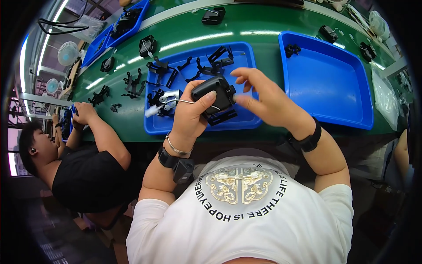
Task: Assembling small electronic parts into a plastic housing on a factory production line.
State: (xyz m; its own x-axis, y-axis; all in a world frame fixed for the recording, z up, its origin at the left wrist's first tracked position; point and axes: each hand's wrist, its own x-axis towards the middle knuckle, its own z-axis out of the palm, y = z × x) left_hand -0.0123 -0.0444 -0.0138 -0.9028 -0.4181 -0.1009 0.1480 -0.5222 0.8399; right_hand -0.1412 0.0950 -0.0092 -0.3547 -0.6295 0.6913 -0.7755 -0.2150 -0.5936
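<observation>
- Left hand [190,115]: fingers wrapped round black device [214,93], held above blue tray [154,125] of black parts.
- Right hand [263,99]: fingers pinching device's right side.
- Green worktop [259,24] underneath.

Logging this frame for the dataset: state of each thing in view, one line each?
left hand: gripping black housing
black housing: held above the tray, thin wire trailing
right hand: fingertips at the housing's side
middle blue tray: holds loose black parts
right blue tray: one part only
</observation>
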